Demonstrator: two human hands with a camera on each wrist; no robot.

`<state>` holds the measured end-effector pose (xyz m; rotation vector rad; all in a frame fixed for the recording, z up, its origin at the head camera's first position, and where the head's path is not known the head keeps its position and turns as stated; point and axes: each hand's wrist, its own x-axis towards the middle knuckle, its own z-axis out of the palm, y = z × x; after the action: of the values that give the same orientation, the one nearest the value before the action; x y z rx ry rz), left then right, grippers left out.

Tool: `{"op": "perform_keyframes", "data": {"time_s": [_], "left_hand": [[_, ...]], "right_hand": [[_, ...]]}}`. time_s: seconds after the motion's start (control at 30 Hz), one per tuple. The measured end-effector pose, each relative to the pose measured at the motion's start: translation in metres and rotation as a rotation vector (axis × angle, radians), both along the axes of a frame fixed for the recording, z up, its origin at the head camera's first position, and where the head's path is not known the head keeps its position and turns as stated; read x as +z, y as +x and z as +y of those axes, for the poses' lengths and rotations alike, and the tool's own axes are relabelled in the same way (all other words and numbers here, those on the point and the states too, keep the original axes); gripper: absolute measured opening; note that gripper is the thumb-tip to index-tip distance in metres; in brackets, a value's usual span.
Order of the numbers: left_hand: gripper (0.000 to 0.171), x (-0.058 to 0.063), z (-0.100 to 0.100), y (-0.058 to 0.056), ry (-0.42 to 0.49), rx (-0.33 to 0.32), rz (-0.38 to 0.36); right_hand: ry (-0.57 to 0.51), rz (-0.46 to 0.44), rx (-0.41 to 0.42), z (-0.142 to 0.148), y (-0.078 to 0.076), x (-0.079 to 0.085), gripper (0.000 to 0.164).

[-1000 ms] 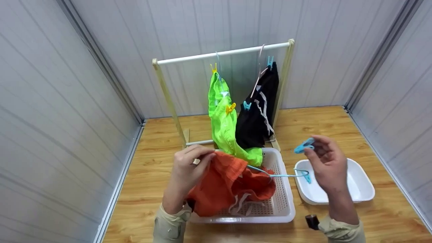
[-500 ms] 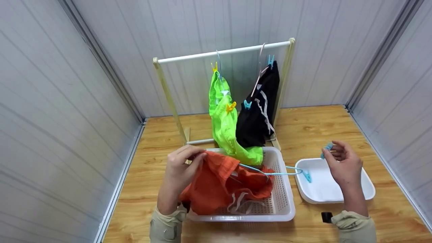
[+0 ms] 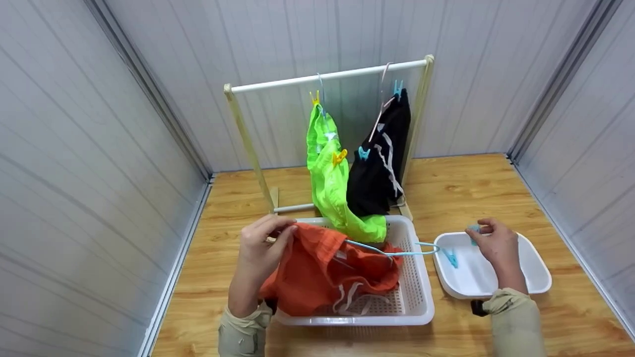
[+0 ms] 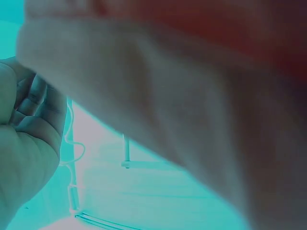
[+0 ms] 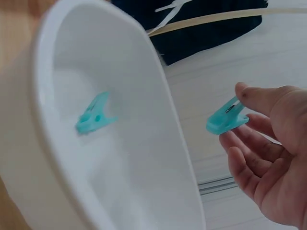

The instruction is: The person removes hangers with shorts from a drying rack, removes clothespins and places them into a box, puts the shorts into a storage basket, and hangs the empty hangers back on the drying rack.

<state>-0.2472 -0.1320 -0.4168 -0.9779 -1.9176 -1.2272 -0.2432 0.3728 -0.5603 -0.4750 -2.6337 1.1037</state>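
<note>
My left hand (image 3: 262, 245) pinches the waistband of a pair of orange shorts (image 3: 307, 277) with white drawstrings, over a white perforated basket (image 3: 424, 297). A light blue wire hanger (image 3: 367, 246) runs out of the shorts' waist, its hook pointing right. In the left wrist view, blurred cloth covers much of the picture beside the hand. My right hand (image 3: 498, 248) is above a white basin (image 3: 538, 282). Between thumb and fingers it pinches a light blue clothespin (image 5: 225, 117). Another blue clothespin (image 5: 95, 115) lies in the basin.
Behind the basket stands a rack with a white rail (image 3: 347, 75). Neon green shorts (image 3: 327, 178) with yellow clips and black shorts (image 3: 374, 178) with blue clips hang there on hangers. The green fabric's lower end reaches over the basket. Panel walls enclose the wooden floor (image 3: 456, 183).
My right hand has moved right and then down to the basin, carrying the clothespin. The left hand, the orange shorts and the hanger have shifted slightly left.
</note>
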Motion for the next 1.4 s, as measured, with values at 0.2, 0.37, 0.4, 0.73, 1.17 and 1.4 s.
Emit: {"op": "perform_keyframes", "data": {"time_s": [0.2, 0.37, 0.4, 0.73, 1.17, 1.4], "left_hand": [[0.021, -0.002, -0.003, 0.000, -0.002, -0.007, 0.002], [0.023, -0.004, -0.006, 0.000, 0.007, -0.005, -0.010], [0.023, -0.004, -0.006, 0.000, 0.008, -0.007, -0.014], [0.020, 0.004, -0.003, 0.003, 0.001, -0.002, -0.019], [0.017, 0.019, -0.003, 0.019, 0.014, 0.021, -0.024], [0.015, 0.017, -0.009, 0.020, 0.011, 0.048, -0.047]], "right_hand": [[0.027, -0.106, -0.004, 0.008, -0.005, -0.011, 0.052], [0.013, -0.152, -0.003, 0.012, -0.006, -0.017, 0.055], [0.010, -0.160, -0.008, 0.012, -0.006, -0.019, 0.055], [-0.043, -0.142, -0.151, 0.011, -0.003, -0.018, 0.038], [-0.173, 0.006, 0.174, -0.041, 0.010, 0.041, 0.030], [-0.134, 0.051, 0.545, -0.091, 0.019, 0.050, 0.021]]}}
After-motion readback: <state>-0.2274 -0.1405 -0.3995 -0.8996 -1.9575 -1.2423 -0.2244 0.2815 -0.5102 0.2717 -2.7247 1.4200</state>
